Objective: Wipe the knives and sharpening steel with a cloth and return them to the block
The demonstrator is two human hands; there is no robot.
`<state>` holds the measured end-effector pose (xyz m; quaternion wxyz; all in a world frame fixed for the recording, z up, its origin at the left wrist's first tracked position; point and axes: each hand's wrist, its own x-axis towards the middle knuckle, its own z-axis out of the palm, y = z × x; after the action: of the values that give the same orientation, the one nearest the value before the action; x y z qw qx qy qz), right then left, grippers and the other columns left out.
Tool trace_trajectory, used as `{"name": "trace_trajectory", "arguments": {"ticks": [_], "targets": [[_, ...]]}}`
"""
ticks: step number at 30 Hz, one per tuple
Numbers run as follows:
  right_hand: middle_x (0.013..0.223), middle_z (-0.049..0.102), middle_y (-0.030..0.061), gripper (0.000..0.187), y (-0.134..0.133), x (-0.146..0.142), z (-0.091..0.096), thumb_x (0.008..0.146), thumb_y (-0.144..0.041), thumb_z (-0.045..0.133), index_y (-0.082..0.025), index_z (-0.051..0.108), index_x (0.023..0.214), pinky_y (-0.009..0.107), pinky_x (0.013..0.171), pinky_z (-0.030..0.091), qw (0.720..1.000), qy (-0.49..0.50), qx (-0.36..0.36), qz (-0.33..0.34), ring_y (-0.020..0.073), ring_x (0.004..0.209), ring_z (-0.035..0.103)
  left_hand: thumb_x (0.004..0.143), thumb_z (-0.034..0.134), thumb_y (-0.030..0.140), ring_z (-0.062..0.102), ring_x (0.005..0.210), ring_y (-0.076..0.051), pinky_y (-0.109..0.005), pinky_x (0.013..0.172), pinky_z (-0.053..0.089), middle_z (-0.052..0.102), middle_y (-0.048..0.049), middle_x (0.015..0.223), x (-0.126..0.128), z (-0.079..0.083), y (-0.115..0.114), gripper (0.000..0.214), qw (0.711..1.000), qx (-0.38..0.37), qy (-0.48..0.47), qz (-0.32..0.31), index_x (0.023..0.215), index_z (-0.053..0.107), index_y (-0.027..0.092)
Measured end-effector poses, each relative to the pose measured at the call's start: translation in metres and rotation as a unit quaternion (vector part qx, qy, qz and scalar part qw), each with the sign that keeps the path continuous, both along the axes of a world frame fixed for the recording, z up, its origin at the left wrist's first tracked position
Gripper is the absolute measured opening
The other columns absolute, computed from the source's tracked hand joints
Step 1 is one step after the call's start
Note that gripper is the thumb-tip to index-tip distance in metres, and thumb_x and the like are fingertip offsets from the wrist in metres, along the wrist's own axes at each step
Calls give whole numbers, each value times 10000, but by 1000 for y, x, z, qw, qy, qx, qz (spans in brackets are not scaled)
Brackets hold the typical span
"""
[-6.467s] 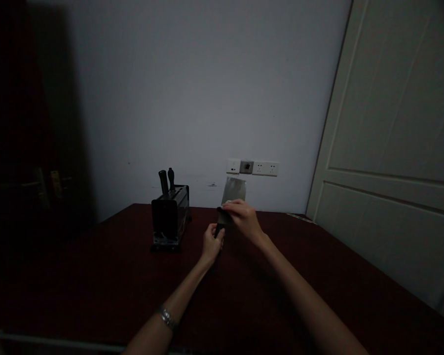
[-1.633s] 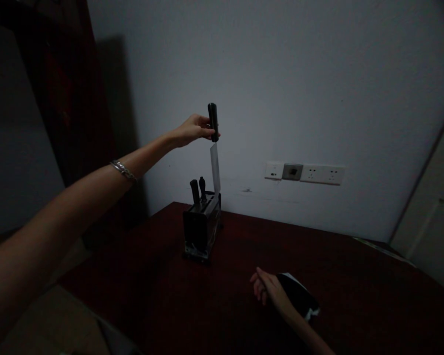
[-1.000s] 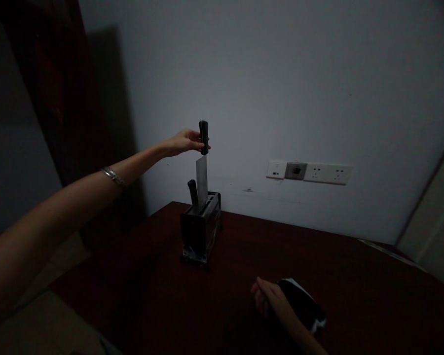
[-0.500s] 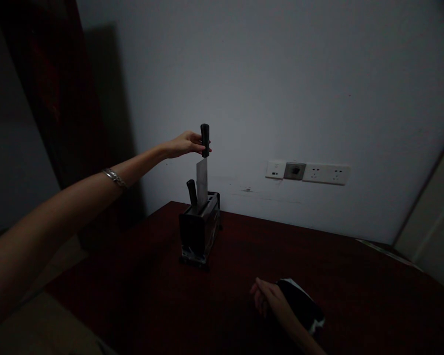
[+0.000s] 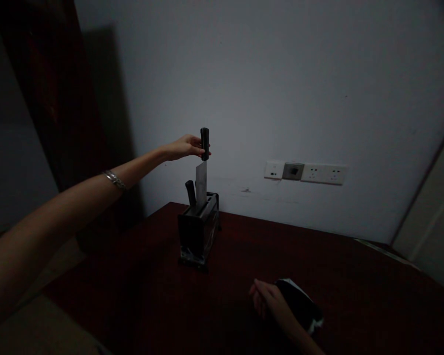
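Note:
My left hand (image 5: 185, 147) is raised over the dark knife block (image 5: 198, 231) and pinches the black handle of a cleaver (image 5: 202, 177). The cleaver hangs blade down, with its lower part inside a slot of the block. Another black knife handle (image 5: 190, 192) sticks out of the block beside it. My right hand (image 5: 267, 300) rests low on the dark red table (image 5: 355, 276), fingers curled, next to a dark cloth (image 5: 299, 308) with a pale edge. Whether the fingers grip the cloth is not clear.
A white wall with a strip of sockets (image 5: 305, 173) stands behind the table. A dark wooden door or cabinet (image 5: 48, 98) is at the left, and a pale door (image 5: 436, 217) at the right. The room is dim.
The cleaver was held upright between both hands, then carried by my left hand over the block. In the last second it has sunk further into the slot. My right hand has stayed by the cloth.

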<state>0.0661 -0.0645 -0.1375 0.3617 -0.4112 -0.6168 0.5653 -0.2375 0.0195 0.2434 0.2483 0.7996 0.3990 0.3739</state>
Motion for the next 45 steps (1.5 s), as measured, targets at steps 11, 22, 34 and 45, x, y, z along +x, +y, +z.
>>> {"name": "trace_trajectory", "arguments": {"ticks": [11,22,34,45], "targets": [[470,509,-9,614,1,0,-2,697,-725,405,-132,562,688,198,370,332,1000,-6,6,6,92,383,462,657,659,153,612,873,-201,-352,813,437,658,-146,947,-8,-16,8,333,999,-33,18,-20,971,585,72],[448,498,-15,620,-1,0,1,679,-742,400,-141,554,681,199,362,326,1000,-12,15,5,93,372,461,660,664,202,605,877,-207,-347,794,437,655,-146,915,-19,-48,15,411,994,-78,61,-43,1020,504,85],[461,500,-15,606,0,0,1,693,-724,410,-136,555,691,188,364,327,999,-21,32,9,88,380,465,668,647,237,596,886,-205,-346,798,432,636,-149,1009,-18,-58,12,297,985,-95,135,-41,910,557,89],[458,506,-14,583,-1,1,0,717,-700,408,-137,559,698,187,362,326,998,-25,47,13,89,379,467,661,644,328,588,830,-183,-293,734,404,665,-85,894,-21,-61,15,405,972,-65,224,-16,1010,606,125]]}}
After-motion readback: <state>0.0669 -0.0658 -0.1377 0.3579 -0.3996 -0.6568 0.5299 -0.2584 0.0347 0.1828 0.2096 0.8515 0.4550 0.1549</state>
